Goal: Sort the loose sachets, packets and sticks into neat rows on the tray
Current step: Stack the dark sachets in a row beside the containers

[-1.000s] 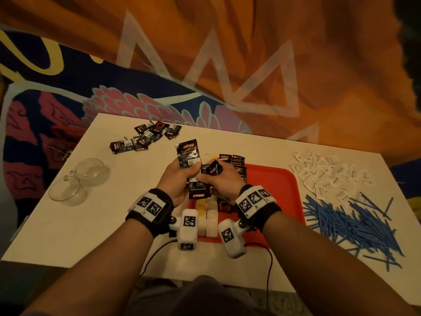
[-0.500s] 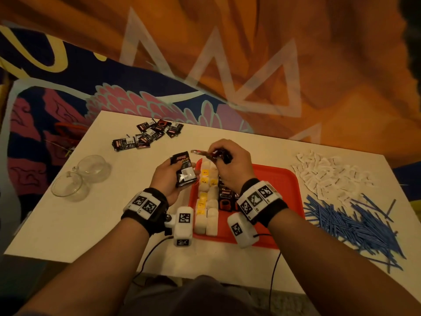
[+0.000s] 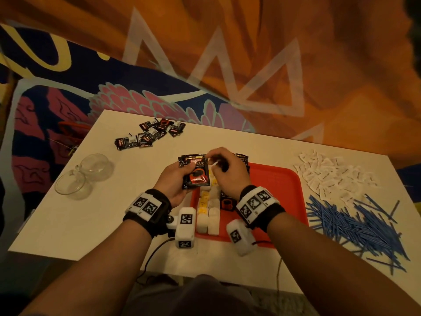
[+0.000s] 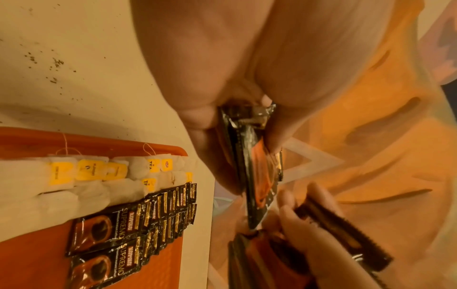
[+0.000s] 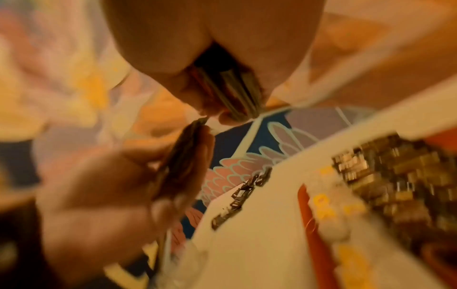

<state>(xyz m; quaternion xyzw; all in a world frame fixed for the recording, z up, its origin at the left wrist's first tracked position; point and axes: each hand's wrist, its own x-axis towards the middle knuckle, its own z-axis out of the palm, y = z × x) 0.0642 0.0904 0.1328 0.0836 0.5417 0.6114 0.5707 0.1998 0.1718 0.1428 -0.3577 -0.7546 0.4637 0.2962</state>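
My left hand grips a small stack of black coffee sachets, held upright over the near-left corner of the red tray. My right hand pinches the top edge of the front sachet and keeps a few more sachets tucked in its curled fingers. On the tray lie two rows of white tea bags with yellow tags and, beside them, an overlapping row of coffee sachets.
Loose black sachets lie at the table's far left. Two glass cups stand at the left. White sachets and a heap of blue sticks cover the right side. Cables hang over the near edge.
Half a second ago my right hand was at the tray's far end with a sachet. It has come back to the stack in my left hand, which has turned to show the sachets' fronts.
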